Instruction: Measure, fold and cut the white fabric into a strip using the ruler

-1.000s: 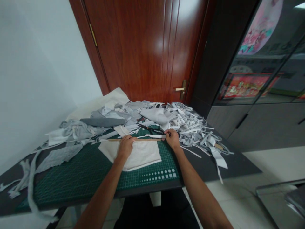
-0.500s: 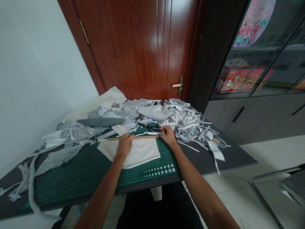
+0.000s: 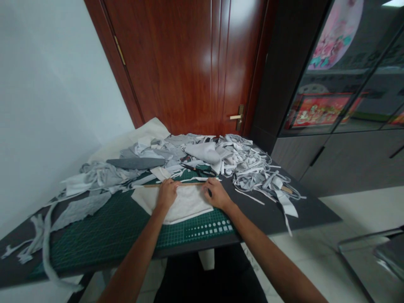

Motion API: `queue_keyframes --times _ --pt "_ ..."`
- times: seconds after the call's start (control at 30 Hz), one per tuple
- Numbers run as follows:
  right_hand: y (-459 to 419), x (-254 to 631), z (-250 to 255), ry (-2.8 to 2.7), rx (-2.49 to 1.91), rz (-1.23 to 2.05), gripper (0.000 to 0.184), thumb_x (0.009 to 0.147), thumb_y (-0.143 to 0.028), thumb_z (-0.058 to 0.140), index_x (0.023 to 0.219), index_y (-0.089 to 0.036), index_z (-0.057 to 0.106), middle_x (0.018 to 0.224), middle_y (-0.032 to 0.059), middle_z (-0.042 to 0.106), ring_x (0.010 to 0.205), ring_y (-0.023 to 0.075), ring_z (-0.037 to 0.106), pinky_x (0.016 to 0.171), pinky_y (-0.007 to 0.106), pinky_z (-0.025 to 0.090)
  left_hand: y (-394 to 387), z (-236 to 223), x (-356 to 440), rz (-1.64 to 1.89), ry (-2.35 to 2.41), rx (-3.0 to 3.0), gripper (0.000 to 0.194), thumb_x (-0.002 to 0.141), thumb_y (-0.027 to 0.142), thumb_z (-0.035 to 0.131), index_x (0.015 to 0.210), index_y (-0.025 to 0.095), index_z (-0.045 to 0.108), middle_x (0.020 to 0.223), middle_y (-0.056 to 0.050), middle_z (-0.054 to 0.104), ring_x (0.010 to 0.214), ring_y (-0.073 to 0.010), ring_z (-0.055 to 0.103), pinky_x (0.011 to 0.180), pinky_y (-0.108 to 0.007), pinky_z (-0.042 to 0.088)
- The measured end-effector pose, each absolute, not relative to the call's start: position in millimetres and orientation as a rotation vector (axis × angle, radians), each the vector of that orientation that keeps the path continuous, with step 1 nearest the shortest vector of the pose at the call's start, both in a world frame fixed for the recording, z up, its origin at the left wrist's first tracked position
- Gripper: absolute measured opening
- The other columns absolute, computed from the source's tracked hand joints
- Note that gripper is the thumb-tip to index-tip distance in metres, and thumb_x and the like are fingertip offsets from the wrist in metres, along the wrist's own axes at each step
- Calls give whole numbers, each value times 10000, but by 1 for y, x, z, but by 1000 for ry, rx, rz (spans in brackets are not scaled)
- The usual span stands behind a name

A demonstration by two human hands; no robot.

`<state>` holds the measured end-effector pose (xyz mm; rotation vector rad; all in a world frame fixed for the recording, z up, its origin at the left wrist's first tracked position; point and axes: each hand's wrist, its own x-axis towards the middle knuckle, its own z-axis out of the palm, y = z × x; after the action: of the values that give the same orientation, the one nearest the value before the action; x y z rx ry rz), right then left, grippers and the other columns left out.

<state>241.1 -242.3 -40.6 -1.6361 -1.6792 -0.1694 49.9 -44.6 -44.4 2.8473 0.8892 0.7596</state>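
Observation:
A piece of white cloth [image 3: 187, 206] lies on the green cutting mat [image 3: 126, 227], with a thin wooden ruler [image 3: 151, 185] along its far edge. My left hand [image 3: 167, 194] presses on the ruler near its middle, fingers bent over it. At the ruler's right part, my right hand [image 3: 216, 193] is closed around a small dark tool [image 3: 210, 192]; its kind is mostly hidden by the fingers. Just beyond the ruler lies a narrow white strip of cloth [image 3: 189, 179]. Black scissors [image 3: 200, 171] rest on the mat behind my right hand.
Grey and white cloth scraps [image 3: 151, 151] are heaped along the back of the dark table [image 3: 303, 214]. A tangle of thin strips [image 3: 249, 160] sits at the right. Behind stand a brown door [image 3: 176, 63] and a dark cabinet [image 3: 299, 160]. A chair [image 3: 372, 252] is at the lower right.
My right hand has come left and slightly nearer, from beyond the ruler's right end onto the ruler and cloth. The left hand stays on the ruler. The scissors show more fully.

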Motion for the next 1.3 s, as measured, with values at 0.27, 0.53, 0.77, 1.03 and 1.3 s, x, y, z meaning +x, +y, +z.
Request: queue_keyframes --times 0.27,0.53,0.77,1.03,1.3 --pt "-324 188 -45 -1829 -1669 -30 233 986 -149 551 1144 -224 704 1179 96 691 1121 249 603 1016 407 493 -46 -48 49 801 774 2844 331 979 208 462 1137 234 753 1062 -85 674 1058 -268 572 987 -425 442" --pt "-378 154 -67 -1667 -1734 -126 375 956 -65 512 1268 -233 634 1355 66 686 1324 261 575 1136 493 424 -49 -48 50 864 643 2851 305 920 124 490 1060 227 740 1027 -82 665 1045 -271 573 969 -443 464" --pt "-368 150 -68 -1560 -1715 -150 361 929 -29 509 1182 -232 669 1252 47 735 1231 257 628 1074 464 449 -73 -36 57 675 170 2944 375 883 71 500 1134 244 718 1082 -51 675 1077 -225 565 987 -363 475" --pt "-366 146 -69 -1486 -1783 -131 373 921 -43 574 1199 -266 683 1238 5 742 1207 228 632 1085 426 420 -52 -37 53 564 69 2961 365 1002 238 480 1300 299 682 1174 -59 637 1103 -226 553 1005 -374 467" --pt "-367 145 -72 -1527 -1871 -139 524 941 -58 552 1425 -258 580 1357 27 696 1274 258 593 1135 477 363 -23 -60 50 656 360 2935 418 1018 249 411 1346 322 659 1137 -78 601 1094 -264 522 981 -446 440"
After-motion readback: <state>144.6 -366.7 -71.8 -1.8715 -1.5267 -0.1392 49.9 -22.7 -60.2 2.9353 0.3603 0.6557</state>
